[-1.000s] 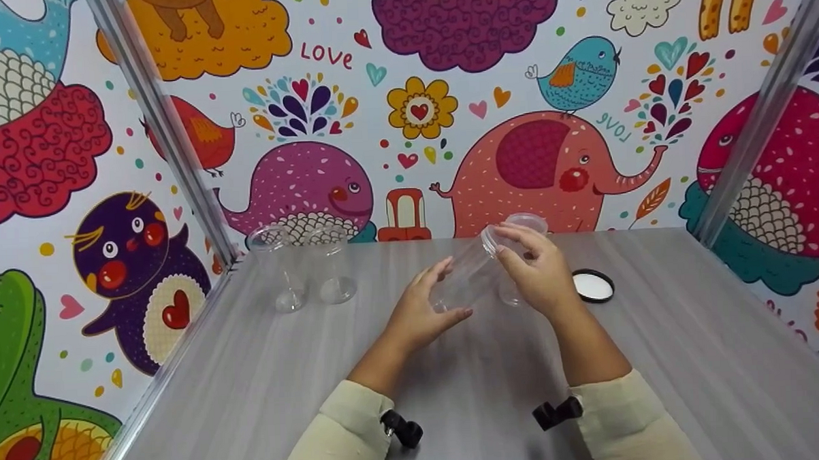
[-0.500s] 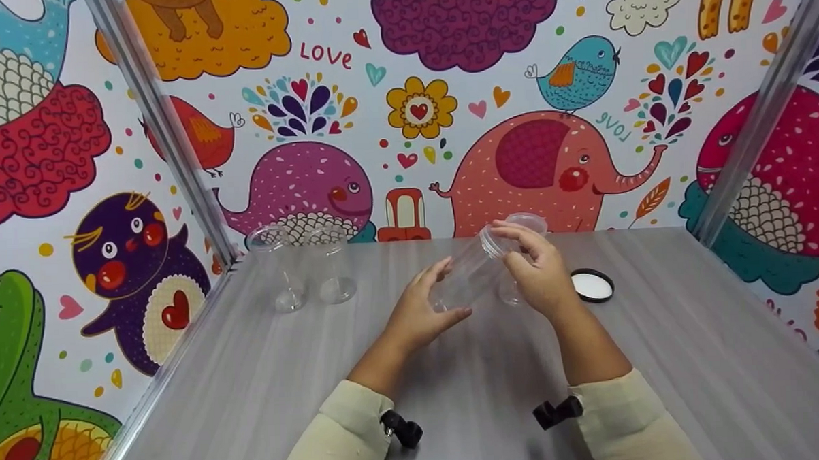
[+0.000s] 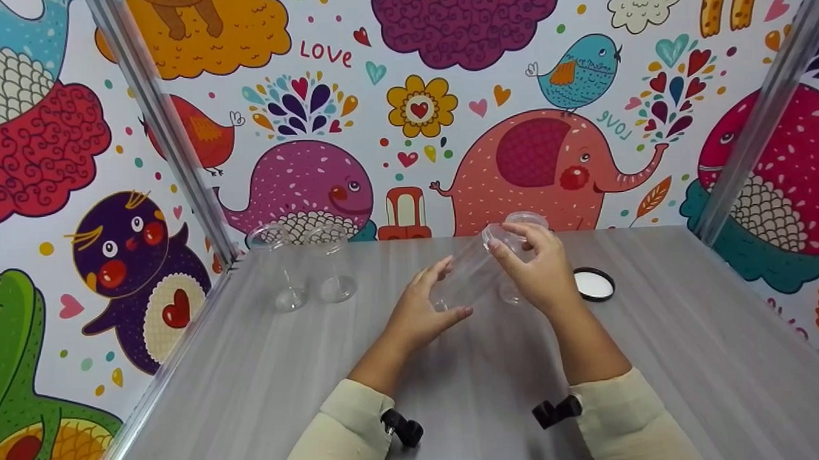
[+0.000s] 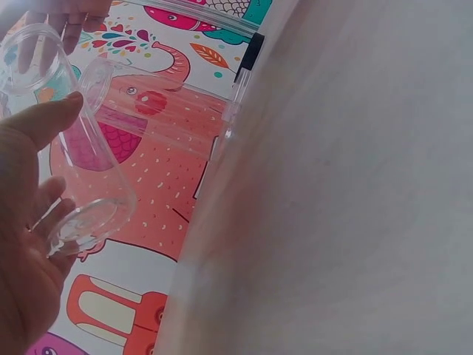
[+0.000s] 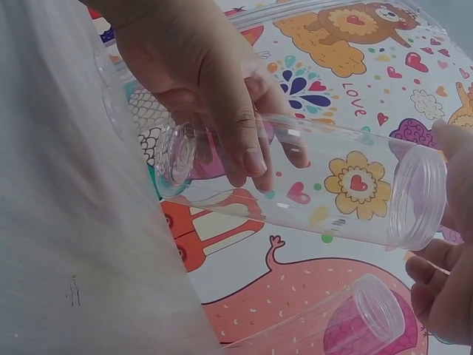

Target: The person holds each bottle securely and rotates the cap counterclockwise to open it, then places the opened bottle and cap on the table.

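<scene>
A clear plastic jar [image 3: 467, 275] with a threaded mouth is held tilted above the table, mouth up to the right. My left hand [image 3: 418, 315] grips its lower part, thumb on one side and fingers on the other, as the right wrist view also shows with the jar [image 5: 325, 192]. At the mouth, my right hand [image 3: 542, 269] holds the rim between thumb and fingers. Just behind stands another clear jar [image 3: 510, 294], partly hidden by my right hand. A black-rimmed lid [image 3: 594, 285], white inside, lies on the table right of that hand.
Two more clear jars, one [image 3: 287, 278] beside the other [image 3: 335, 273], stand upright at the back left of the grey table [image 3: 484, 404]. Cartoon-printed walls [image 3: 403, 53] with metal corner posts [image 3: 167, 129] enclose the back and sides.
My right hand's fingers and thumb have shifted around the jar's mouth, the thumb now on the near rim. The left hand and the jar stay in about the same place.
</scene>
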Action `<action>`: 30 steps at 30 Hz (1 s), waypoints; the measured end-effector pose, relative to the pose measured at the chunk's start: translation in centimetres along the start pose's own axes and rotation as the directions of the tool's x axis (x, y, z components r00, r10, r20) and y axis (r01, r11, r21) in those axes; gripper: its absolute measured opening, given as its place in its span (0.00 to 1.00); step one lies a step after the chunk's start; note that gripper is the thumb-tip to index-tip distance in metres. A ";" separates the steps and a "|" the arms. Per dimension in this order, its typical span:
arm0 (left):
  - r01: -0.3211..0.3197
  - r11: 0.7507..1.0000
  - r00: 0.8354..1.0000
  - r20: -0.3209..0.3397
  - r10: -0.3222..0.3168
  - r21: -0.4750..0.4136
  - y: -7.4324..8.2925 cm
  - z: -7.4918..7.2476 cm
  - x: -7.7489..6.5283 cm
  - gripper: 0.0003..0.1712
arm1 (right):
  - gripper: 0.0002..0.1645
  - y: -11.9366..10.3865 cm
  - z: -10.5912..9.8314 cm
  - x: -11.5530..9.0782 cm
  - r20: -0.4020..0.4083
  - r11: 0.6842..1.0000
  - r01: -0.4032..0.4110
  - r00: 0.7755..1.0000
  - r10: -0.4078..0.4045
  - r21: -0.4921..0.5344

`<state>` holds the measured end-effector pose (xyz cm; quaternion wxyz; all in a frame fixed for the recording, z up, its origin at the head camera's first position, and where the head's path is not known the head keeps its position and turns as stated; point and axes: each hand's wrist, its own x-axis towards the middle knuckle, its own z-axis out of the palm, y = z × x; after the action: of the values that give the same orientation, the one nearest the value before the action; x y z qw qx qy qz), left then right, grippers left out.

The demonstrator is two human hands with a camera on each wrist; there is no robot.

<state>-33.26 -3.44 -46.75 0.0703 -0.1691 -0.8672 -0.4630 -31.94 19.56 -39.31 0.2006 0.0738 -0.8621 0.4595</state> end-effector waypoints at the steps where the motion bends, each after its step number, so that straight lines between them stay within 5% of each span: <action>1: 0.001 1.000 1.000 0.000 -0.001 -0.001 0.0 0.0 0.0 0.55 | 0.36 0.0 0.0 0.0 0.000 1.000 -0.006 1.000 0.006 -0.005; 8: -0.001 1.000 1.000 0.009 0.001 0.002 -0.1 0.1 0.0 0.55 | 0.33 0.1 0.1 0.0 0.014 1.000 -0.013 1.000 0.013 -0.002; 17: -0.016 1.000 1.000 0.009 0.016 -0.006 -0.1 0.1 0.1 0.56 | 0.22 0.2 0.1 0.0 0.000 0.994 0.083 0.997 -0.083 0.077; 30: -0.018 0.999 1.000 0.010 0.018 -0.028 -0.2 0.1 0.3 0.55 | 0.28 0.2 0.0 -0.2 0.045 0.977 0.108 0.992 -0.118 0.182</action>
<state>-33.59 -3.43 -46.85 0.0675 -0.1804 -0.8595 -0.4734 -31.85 19.66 -39.49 0.1949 0.1530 -0.8168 0.5210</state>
